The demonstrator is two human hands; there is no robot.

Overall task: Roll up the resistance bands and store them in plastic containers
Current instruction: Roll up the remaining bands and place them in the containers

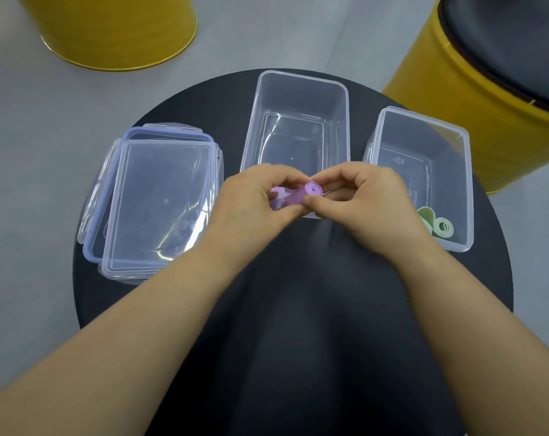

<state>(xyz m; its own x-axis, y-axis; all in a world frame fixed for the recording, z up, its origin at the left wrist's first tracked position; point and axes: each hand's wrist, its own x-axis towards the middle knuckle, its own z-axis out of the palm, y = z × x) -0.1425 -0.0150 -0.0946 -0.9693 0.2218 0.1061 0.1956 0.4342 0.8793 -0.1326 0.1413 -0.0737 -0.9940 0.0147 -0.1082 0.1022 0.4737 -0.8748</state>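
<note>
1. You are working over a round black tabletop (298, 325) that stands on a grey floor (30, 158).
2. Beyond it stand two yellow drums: one at your far left (115, 29), and one at your far right (439, 99) topped with a black cushion (512, 42). Both stand apart from the containers.
3. On the left of the tabletop lie two clear lids, stacked. The upper one (163, 202) is plain. The lower one (169, 132) has a blue seal and side latches and shows past the upper one's far and left edges.
4. The middle container (298, 86) stands open with nothing on the part of its floor that shows. Your hands cover part of its near rim.
5. The right container (424, 118) is also open. A green band (436, 226) lies coiled in its near corner, partly behind your right wrist.
6. The purple band (307, 191) is off the table, held between your two hands just at the middle container's near wall. It is rolled into a tight cylinder, with the spiral end turned up toward you.
7. Your left hand (251, 202) grips the roll's left part, fingers curled over it and thumb under; a little purple shows between the fingers.
8. Your right hand (367, 196) pinches the spiral end between thumb and forefinger, with the other fingers curled in.
</note>
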